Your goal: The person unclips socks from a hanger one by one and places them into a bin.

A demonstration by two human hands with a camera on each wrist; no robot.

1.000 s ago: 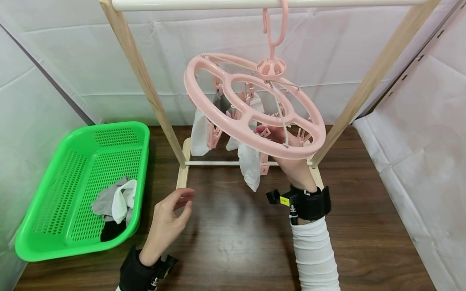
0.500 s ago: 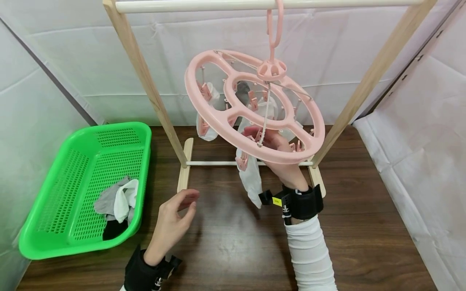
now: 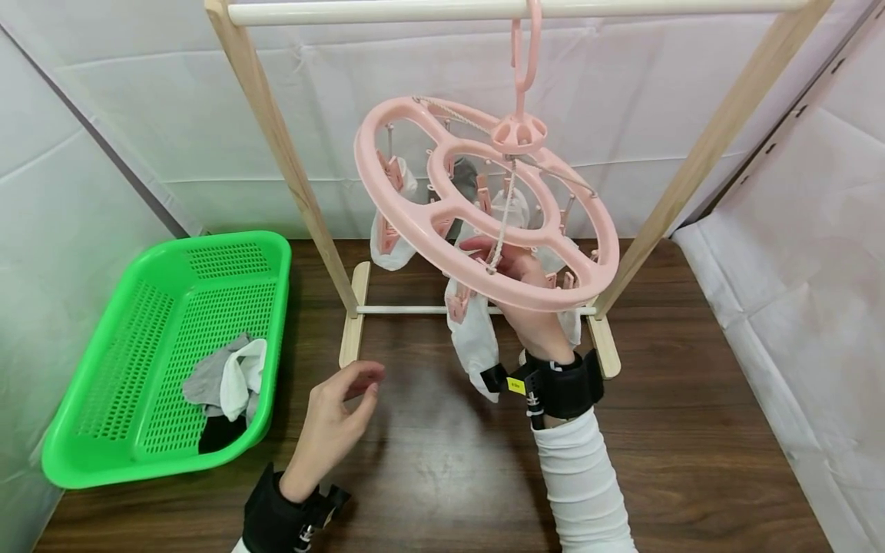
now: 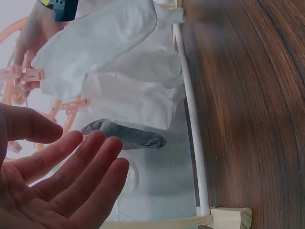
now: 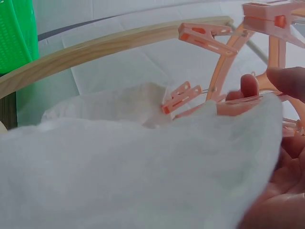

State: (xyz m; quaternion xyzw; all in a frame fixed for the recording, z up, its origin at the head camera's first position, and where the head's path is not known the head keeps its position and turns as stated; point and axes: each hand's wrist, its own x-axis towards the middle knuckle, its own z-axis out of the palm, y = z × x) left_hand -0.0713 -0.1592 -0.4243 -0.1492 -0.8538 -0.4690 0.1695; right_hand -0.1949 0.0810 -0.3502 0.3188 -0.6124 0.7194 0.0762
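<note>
My right hand (image 3: 528, 280) reaches under the tilted pink ring hanger (image 3: 442, 223), its fingers right at a pink clip (image 5: 233, 106) that holds a white sock (image 3: 475, 338). I cannot tell whether the fingers pinch that clip. The white sock (image 5: 143, 176) fills much of the right wrist view and hides part of the palm. My left hand (image 3: 335, 415) hovers over the table, right of the green basket (image 3: 280, 307), its fingers gently bent and nothing in them. In the left wrist view, its fingers spread before a dark grey sock (image 4: 128, 136) and white socks (image 4: 133, 98).
The hanger's hook (image 3: 532, 54) hangs from the white bar (image 3: 387, 11) of a wooden stand (image 3: 290, 161). Grey, white and black cloth pieces (image 3: 235, 384) lie in the basket. White sheeting (image 3: 795, 253) walls the brown table (image 3: 442, 476) at the back and sides.
The hanger has turned, carrying its clips and socks round. My right hand has shifted slightly left and toward me, and the white sock hangs lower in view. The left hand is nearly still.
</note>
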